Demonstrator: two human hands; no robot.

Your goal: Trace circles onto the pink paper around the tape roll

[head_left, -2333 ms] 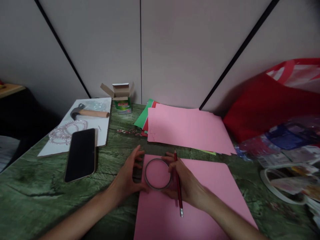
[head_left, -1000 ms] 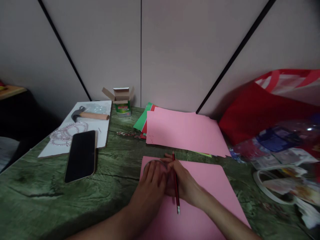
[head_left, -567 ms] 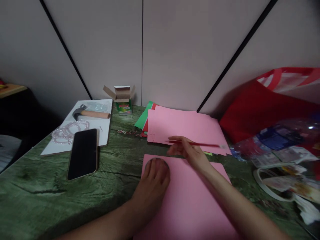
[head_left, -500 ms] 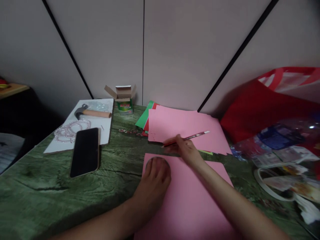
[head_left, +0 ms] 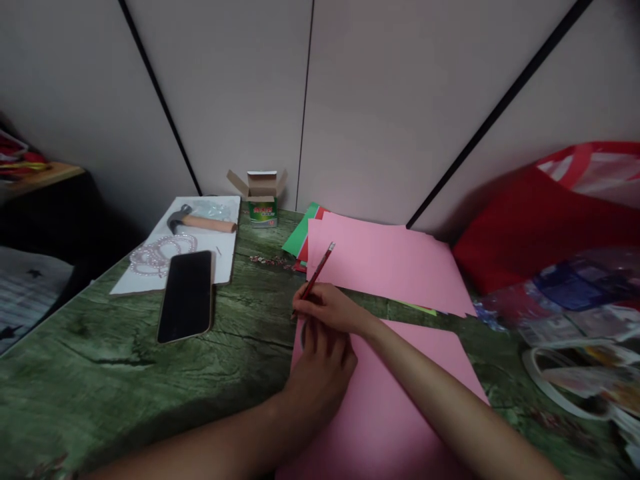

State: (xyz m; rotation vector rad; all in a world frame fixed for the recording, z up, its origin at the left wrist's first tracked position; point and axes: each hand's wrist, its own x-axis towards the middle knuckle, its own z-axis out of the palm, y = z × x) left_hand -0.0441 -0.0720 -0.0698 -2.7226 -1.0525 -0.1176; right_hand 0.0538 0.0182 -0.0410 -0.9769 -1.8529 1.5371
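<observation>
A sheet of pink paper point(head_left: 410, 380) lies in front of me on the table. Near its far left corner, my left hand point(head_left: 323, 360) presses its bent fingers down on a round, thin-rimmed disc point(head_left: 303, 333), mostly hidden under them. Pinched in my right hand point(head_left: 325, 305) is a dark red pencil point(head_left: 321, 268), its pale end up and its tip down by the paper's left edge. The right hand crosses just beyond the left fingers and covers part of them. Whether the pencil tip touches the paper, I cannot tell.
More pink sheets point(head_left: 385, 257) are stacked at the back, over green and red ones. On the left are a phone point(head_left: 186, 297), a hammer point(head_left: 207, 223) and beads point(head_left: 160, 253) on a white board. An opened small box point(head_left: 263, 210) stands behind. A red bag point(head_left: 530, 220) and tape roll point(head_left: 545, 387) are right.
My right hand has moved left and toward me with the pencil, which is now more upright beside the left fingers. My left hand stays on the disc. The view has shifted slightly.
</observation>
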